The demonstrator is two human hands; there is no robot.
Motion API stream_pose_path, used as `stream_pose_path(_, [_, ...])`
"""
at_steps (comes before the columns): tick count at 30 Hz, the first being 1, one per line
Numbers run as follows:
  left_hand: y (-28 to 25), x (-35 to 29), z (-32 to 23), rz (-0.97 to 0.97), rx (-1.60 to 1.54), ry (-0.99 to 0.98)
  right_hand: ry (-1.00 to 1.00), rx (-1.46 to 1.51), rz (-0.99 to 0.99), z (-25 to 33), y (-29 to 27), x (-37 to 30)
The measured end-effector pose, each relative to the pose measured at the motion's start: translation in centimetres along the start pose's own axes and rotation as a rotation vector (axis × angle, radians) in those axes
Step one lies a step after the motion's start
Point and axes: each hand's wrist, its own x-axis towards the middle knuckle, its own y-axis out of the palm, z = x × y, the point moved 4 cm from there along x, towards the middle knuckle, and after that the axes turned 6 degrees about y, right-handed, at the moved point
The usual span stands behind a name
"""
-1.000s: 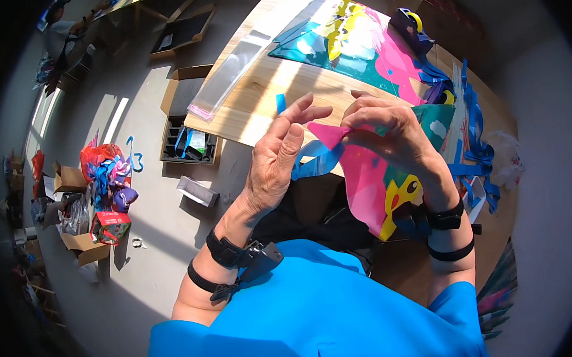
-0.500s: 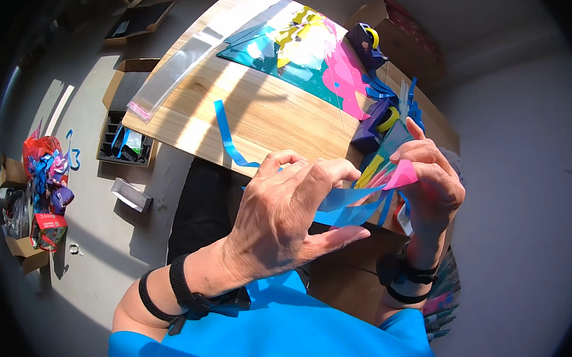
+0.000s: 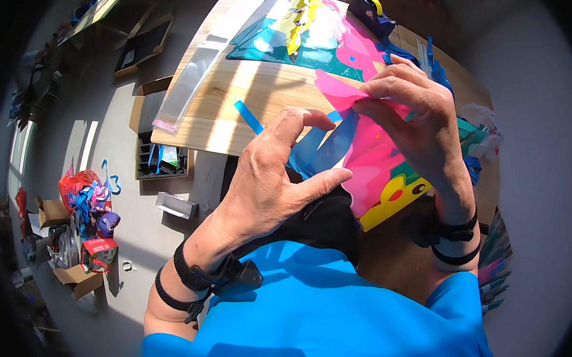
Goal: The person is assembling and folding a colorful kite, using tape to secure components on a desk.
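- The person's right grip (image 3: 415, 102) is closed, thumb and fingertips pinching a thin, shiny sheet printed in pink, yellow and green (image 3: 377, 153); a pink corner of it juts out past the fingers, toward the left grip.
- The rest of that sheet hangs below the right grip, a yellow figure with a black eye near its lower edge.
- Between the two grips bends a flat, glossy blue ribbon (image 3: 333, 141); a blue strip end (image 3: 248, 117) sticks up just beyond the left grip's knuckles.
- The left grip (image 3: 269, 173) has thumb and forefinger spread well apart; from here I can't tell whether its hidden fingers hold the ribbon.
- Beyond both grips, on the pale wood-grain worktop (image 3: 271, 91), lie glossy teal, yellow and pink sheets (image 3: 310, 36) and, farther left, a long clear plastic sleeve (image 3: 194, 69).
- Past the right grip stands a dark tape dispenser with a yellow roll (image 3: 371, 13).
- Well to the left of the left grip sit an open cardboard box with black dividers (image 3: 160, 153) and a small white box (image 3: 177, 205).
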Motion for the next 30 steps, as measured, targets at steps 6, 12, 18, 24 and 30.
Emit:
stream_pose_path(6, [-0.6,-0.2,1.9,-0.119,-0.143,-0.157,0.021,-0.054,-0.010,0.4,0.3,0.1])
stream_pose_path(12, [-1.6,-0.9,1.7,-0.142,-0.246,-0.201,0.056,-0.085,0.015,0.0,-0.3,-0.1])
stream_pose_path(18, [-1.9,-1.8,2.1,-0.085,-0.281,-0.286,0.048,-0.089,0.005,-0.2,-0.6,-0.3])
stream_pose_path(24, [-2.0,-2.8,2.9,-0.004,-0.334,-0.386,0.087,-0.008,0.014,-0.9,-0.4,-0.7])
stream_pose_path(30, [-3.9,-0.7,1.5,-0.098,0.166,-0.079,0.022,0.046,0.149,-0.8,1.7,-0.2])
